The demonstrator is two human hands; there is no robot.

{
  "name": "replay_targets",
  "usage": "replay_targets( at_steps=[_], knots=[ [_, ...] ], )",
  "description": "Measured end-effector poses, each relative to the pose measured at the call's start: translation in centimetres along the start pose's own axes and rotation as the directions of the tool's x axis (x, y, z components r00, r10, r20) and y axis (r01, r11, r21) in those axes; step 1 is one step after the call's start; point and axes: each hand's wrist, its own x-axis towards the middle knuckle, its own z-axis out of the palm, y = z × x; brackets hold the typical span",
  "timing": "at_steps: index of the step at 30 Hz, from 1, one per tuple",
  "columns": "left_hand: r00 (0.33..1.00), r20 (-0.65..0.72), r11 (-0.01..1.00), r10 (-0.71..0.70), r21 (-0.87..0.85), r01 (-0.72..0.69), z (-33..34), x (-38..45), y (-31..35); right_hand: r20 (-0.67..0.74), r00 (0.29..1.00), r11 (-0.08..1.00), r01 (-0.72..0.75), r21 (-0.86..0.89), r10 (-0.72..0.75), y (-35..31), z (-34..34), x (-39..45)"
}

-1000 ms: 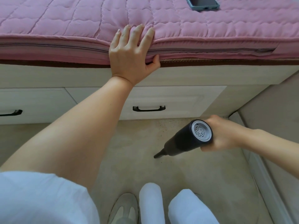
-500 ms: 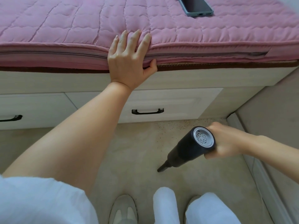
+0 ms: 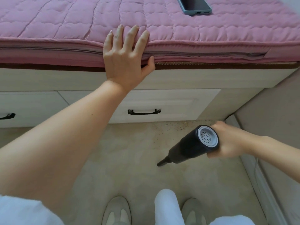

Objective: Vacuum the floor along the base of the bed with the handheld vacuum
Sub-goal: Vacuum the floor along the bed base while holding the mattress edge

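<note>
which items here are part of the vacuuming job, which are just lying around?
Job:
- handheld vacuum, gripped by right hand, nozzle aimed at the floor
- floor with dark specks along the bed base
- left hand, braced on the pink mattress edge

Lying about:
- phone on the mattress
- drawer handle, untouched

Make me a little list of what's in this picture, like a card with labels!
Place: floor beside a bed
Left hand: rests on the pink mattress edge, thumb underneath
Right hand: holds the black handheld vacuum
Nozzle: points down at the floor
Crumbs: specks by the bed base, near the corner
On the bed: a phone
Drawer handle: black
</note>
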Motion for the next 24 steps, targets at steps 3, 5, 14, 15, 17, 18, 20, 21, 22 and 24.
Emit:
replay_targets(
  at_steps=[3, 5, 14, 15, 17, 18, 20, 21, 22, 24],
  knots=[
    [1.000, 0.021, 1.000, 0.022, -0.006, -0.022, 0.1, 0.5, 1.1, 0.009, 1.000, 1.000, 0.013, -0.001, -0.013, 0.5, 0.2, 0.0],
    [0.998, 0.034, 0.999, 0.046, -0.019, -0.046, 0.4, 1.0, 2.4, -0.022, 1.000, 1.000, -0.004, -0.008, 0.004, 0.7, 0.5, 0.1],
    [0.997, -0.049, 0.999, 0.051, -0.015, -0.052, 1.7, 0.8, 3.8, -0.211, 0.976, 0.998, -0.060, 0.023, 0.063, 1.0, 1.2, 1.6],
    [0.997, -0.053, 0.999, 0.051, -0.013, -0.052, 1.8, 0.8, 3.8, -0.226, 0.972, 0.998, -0.057, 0.029, 0.062, 1.1, 1.3, 1.6],
    [0.997, -0.064, 0.999, 0.051, -0.010, -0.052, 1.8, 0.8, 3.8, -0.239, 0.969, 0.998, -0.049, 0.035, 0.056, 1.2, 1.5, 1.7],
    [0.996, -0.070, 0.999, 0.050, -0.013, -0.051, 1.8, 0.8, 3.9, -0.241, 0.969, 0.999, -0.043, 0.031, 0.049, 1.2, 1.5, 1.7],
    [0.996, -0.074, 0.999, 0.044, -0.021, -0.046, 1.9, 0.8, 3.8, -0.233, 0.972, 0.999, -0.029, 0.021, 0.033, 1.4, 1.6, 1.6],
    [0.997, -0.072, 0.999, 0.041, -0.023, -0.043, 1.9, 0.8, 3.8, -0.230, 0.973, 1.000, -0.021, 0.013, 0.023, 1.4, 1.5, 1.6],
    [0.997, -0.070, 0.999, 0.037, -0.024, -0.039, 1.9, 0.7, 3.9, -0.231, 0.973, 1.000, -0.015, 0.005, 0.016, 1.4, 1.5, 1.7],
    [0.997, -0.069, 0.999, 0.032, -0.027, -0.034, 1.9, 0.7, 3.9, -0.235, 0.972, 1.000, -0.010, -0.005, 0.009, 1.3, 1.5, 1.9]
  ],
)
